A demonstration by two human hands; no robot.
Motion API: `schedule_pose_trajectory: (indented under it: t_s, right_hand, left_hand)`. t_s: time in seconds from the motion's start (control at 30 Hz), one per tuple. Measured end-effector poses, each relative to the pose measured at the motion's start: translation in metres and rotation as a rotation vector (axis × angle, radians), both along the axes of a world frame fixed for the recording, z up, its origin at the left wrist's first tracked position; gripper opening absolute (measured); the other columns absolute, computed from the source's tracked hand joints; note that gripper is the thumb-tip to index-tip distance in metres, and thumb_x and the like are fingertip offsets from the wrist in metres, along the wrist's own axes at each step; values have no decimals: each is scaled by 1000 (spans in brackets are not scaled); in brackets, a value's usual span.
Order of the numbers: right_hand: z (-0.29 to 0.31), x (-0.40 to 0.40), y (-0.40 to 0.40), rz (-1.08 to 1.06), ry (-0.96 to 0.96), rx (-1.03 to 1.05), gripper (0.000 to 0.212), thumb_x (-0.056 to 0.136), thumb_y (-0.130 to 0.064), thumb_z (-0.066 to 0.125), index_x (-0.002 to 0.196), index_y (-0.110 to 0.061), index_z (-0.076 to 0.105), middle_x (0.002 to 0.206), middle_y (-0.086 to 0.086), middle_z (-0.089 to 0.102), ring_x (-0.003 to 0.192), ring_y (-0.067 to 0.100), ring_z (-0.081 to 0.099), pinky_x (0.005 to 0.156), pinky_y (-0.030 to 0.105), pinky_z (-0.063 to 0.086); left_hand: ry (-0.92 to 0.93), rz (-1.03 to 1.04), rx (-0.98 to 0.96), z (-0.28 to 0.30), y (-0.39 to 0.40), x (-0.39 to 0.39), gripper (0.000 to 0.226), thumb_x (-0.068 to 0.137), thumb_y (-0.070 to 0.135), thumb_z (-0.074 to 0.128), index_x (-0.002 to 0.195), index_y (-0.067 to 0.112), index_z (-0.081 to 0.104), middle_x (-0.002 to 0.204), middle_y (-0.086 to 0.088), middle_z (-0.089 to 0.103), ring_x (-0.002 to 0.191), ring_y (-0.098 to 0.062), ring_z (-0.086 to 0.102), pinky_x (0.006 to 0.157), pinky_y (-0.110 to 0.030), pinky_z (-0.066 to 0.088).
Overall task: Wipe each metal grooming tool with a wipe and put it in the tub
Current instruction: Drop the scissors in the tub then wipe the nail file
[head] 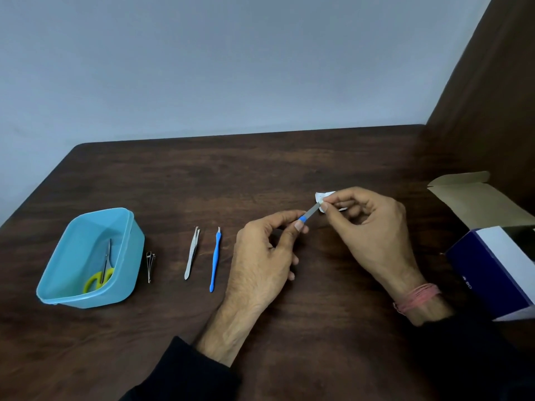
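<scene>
Fingertips of your right hand pinch the wipe round the nail file tip; your left hand pinches its blue handle, long axis slanting up-right above the table. Scissors lie in the tub; clippers, tweezers and cuticle pusher wait beside it.

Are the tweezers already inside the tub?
No, the tweezers lie on the table right of the tub, which holds only the scissors.
</scene>
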State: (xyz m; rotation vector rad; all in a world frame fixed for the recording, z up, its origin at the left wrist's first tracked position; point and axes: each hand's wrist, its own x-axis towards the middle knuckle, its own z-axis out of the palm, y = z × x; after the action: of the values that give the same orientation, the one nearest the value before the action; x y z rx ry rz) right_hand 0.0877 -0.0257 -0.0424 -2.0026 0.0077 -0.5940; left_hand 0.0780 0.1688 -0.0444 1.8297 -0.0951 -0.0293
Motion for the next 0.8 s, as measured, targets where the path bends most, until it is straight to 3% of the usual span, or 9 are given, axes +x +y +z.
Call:
schedule_pose_trajectory:
  t_s: [0.07, 0.2, 0.5, 0.63, 0.8]
  right_hand:
    - [0, -1, 0, 33, 6, -22, 10, 93, -16, 89, 95, -25, 86, 91, -20, 81, 66, 11, 75, 60, 27, 60]
    - [-1, 1, -1, 7, 10, 21, 10, 93, -14, 89, 94, -23, 85, 97, -20, 83, 70, 9, 76, 64, 34, 64]
    - [0, -1, -1, 29, 3, -32, 8, 94, -16, 88, 97, -23, 86, 93, -19, 81, 63, 6, 70, 55, 14, 47]
    - [0, -1, -2, 7, -2, -13, 9, 94, -17, 89, 96, -25, 86, 94, -20, 82, 67, 10, 73, 59, 23, 56]
    - [0, -1, -1, 18, 0, -22, 10, 93, -16, 89, 95, -25, 86, 94, -21, 81, 65, 10, 73, 57, 18, 52]
  left_hand:
    - [-8, 1, -3, 0, 0, 0, 23, 110, 27, 70, 131, 31, 80, 104, 15, 83, 57, -5, 67, 49, -27, 57]
    - [-1, -3, -6, 1, 0, -1, 23, 110, 27, 70, 130, 32, 80, 104, 16, 83, 58, -6, 68, 49, -27, 57]
    - [1, -3, 0, 2, 0, -1, 23, 110, 29, 70, 130, 33, 80, 106, 16, 82, 59, -8, 69, 50, -27, 58]
    - [2, -6, -2, 1, 0, -1, 23, 110, 29, 70, 130, 32, 80, 106, 15, 82, 59, -7, 69, 51, -28, 59]
    - [1, -3, 0, 0, 0, 0, 23, 110, 29, 70, 131, 33, 80, 105, 16, 83, 58, -6, 68, 51, -29, 59]
